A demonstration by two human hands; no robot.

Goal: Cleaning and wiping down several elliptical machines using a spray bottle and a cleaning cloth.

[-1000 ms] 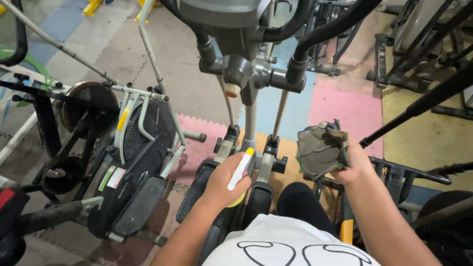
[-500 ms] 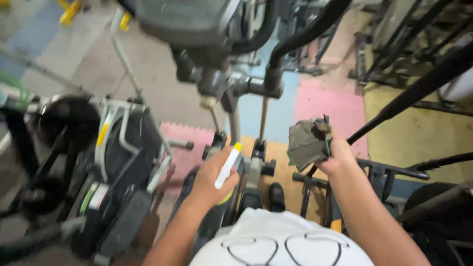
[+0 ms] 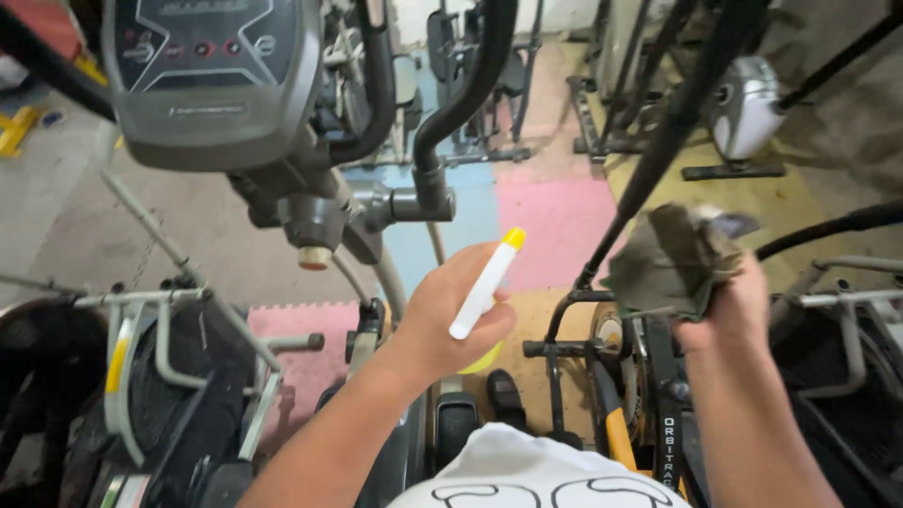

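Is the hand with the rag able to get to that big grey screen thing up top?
Probably yes. The right hand grips the rag, and only open air lies between it and the console.

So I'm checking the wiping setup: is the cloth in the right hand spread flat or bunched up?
Bunched up. The grey cloth sits crumpled in folds, gripped in the right hand.

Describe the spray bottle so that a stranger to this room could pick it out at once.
Start at the big grey console of the exercise machine at upper left, then drop down and right to the left hand raised at mid-frame. The spray bottle sits in that fist: a white trigger head tipped with a yellow nozzle, unlike the crumpled grey-green rag in the right hand.
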